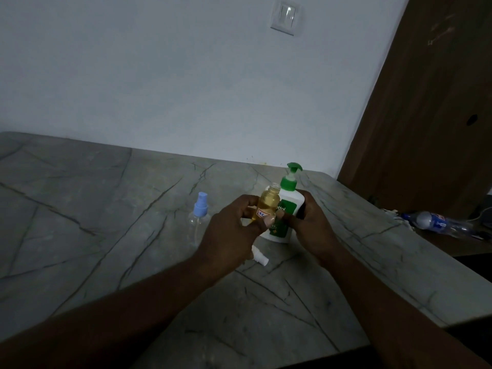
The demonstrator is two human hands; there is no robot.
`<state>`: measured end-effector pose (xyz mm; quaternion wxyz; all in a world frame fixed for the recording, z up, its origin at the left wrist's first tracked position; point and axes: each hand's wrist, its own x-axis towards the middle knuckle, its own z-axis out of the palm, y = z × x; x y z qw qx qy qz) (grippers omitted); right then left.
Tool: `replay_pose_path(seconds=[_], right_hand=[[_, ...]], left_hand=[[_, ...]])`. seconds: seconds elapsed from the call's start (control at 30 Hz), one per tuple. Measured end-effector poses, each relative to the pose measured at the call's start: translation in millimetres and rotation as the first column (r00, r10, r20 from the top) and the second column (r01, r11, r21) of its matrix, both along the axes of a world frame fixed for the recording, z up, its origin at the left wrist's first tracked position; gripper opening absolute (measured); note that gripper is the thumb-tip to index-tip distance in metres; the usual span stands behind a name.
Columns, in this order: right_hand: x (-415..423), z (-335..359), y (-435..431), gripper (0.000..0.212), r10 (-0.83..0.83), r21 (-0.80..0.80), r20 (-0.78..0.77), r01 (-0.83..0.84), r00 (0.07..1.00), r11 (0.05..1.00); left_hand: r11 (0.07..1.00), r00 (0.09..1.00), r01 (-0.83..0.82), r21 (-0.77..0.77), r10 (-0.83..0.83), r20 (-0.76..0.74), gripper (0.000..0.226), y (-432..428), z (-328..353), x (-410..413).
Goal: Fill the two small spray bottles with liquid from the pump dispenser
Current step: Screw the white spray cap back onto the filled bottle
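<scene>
Marble counter [106, 235], uncapped amber spray bottle [269, 202]

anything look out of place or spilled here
No spill shows. A white spray cap lies on its side on the table; the amber bottle is uncapped. A plastic bottle lies on its side at far right.

Grey marbled desk [106, 209] with dark veins, set against a plain pale wall [159, 75]; white light switch [287, 15] high on that wall. Brown wooden door [426, 115] at right. Clear plastic bottle [439, 222], blue label, lies on its side past the desk's right edge.
</scene>
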<state>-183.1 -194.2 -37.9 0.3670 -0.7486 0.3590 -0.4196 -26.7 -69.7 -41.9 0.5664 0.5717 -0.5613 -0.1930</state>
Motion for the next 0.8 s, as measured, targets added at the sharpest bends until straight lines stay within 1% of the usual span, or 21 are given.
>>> replay_pose_path(seconds=[0.07, 0.13, 0.2, 0.27, 0.33, 0.37, 0.4, 0.47, 0.53, 0.6, 0.7, 0.77, 0.8], right_hand=[[-1, 1, -7, 0.057, 0.007, 0.036, -0.001, -0.007, 1.000, 0.999], [-1, -1, -8, 0.062, -0.016, 0.045, -0.006, 0.017, 1.000, 0.999], [-3, -4, 0, 0.066, -0.136, 0.030, 0.007, 0.136, 0.991, 0.990], [-7, -12, 12, 0.065, -0.291, 0.036, 0.068, 0.289, 0.954, 0.957], [-11, -21, 24, 0.059, -0.388, 0.068, 0.072, 0.384, 0.919, 0.921], [-13, -23, 29, 0.052, -0.393, 0.085, 0.057, 0.388, 0.918, 0.918], [-15, -24, 33, 0.044, -0.366, 0.094, 0.043, 0.361, 0.930, 0.928], [-16, -23, 44, 0.032, -0.246, 0.056, -0.002, 0.245, 0.969, 0.968], [-15, -21, 59, 0.032, -0.114, -0.011, -0.139, 0.114, 0.984, 0.993], [-11, -20, 70, 0.038, -0.024, -0.048, -0.279, 0.011, 0.960, 0.999], [-4, -21, 75, 0.032, -0.011, -0.186, -0.412, -0.072, 0.911, 0.980], [-3, -22, 74, 0.024, -0.031, -0.240, -0.417, -0.078, 0.908, 0.968], [-3, -24, 72, 0.021, -0.042, -0.238, -0.389, -0.057, 0.920, 0.970]], left_hand=[[0.999, 0.991, -0.032, -0.014, 0.033, 0.128, 0.034, 1, -2, 0], [0.999, 0.975, -0.051, -0.012, 0.053, 0.215, 0.038, 1, -4, 0], [0.998, 0.964, -0.066, 0.013, 0.061, 0.259, 0.039, 1, -4, -1], [0.997, 0.961, -0.074, 0.029, 0.064, 0.271, 0.037, 2, -4, -1], [0.995, 0.955, -0.096, 0.037, 0.081, 0.286, 0.033, 2, -5, 0], [0.993, 0.950, -0.112, 0.039, 0.095, 0.298, 0.032, 2, -6, 0], [0.991, 0.945, -0.126, 0.038, 0.108, 0.307, 0.031, 3, -6, 0], [0.989, 0.938, -0.147, 0.023, 0.132, 0.320, 0.030, 3, -5, 1], [0.986, 0.932, -0.168, 0.003, 0.158, 0.325, 0.030, 4, -4, 0], [0.983, 0.927, -0.182, -0.015, 0.176, 0.330, 0.030, 4, -4, 0], [0.985, 0.931, -0.173, -0.010, 0.167, 0.323, 0.033, 4, -5, -1], [0.983, 0.930, -0.181, -0.012, 0.175, 0.323, 0.034, 4, -6, -1], [0.983, 0.929, -0.185, -0.014, 0.180, 0.324, 0.035, 4, -6, -1]])
